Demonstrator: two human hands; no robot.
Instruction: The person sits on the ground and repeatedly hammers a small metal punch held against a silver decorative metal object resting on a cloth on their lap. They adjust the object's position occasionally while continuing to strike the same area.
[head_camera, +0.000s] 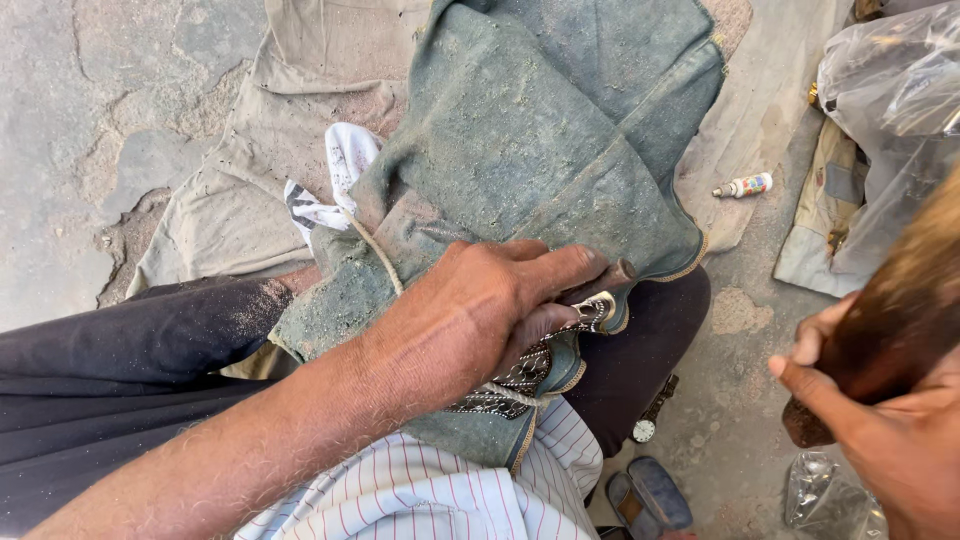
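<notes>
A: Hands, status?

B: Left hand (490, 305) lies at centre, palm down on a dusty green cloth (540, 150) draped over the lap. Its fingers are curled tight around a studded strap (520, 375), pinning it against the cloth; the forefinger points toward 3 o'clock, beside a dark tool tip (622, 272).

A: Right hand?

B: Right hand (880, 430) sits at 4 o'clock, well apart from the left. Fingers are closed around a brown wooden block (880, 330); blur hides the block's shape.

A: Strap location?

B: Under the left hand, running from the metal end at the fingertips toward 6 o'clock, over the cloth edge.

A: Surroundings?

B: Small tube (745, 185) at 2 o'clock on a tan sheet (330, 70). Wristwatch (650, 420) on the ground at 5 o'clock. Plastic bag (890, 90) at the upper right corner.
</notes>
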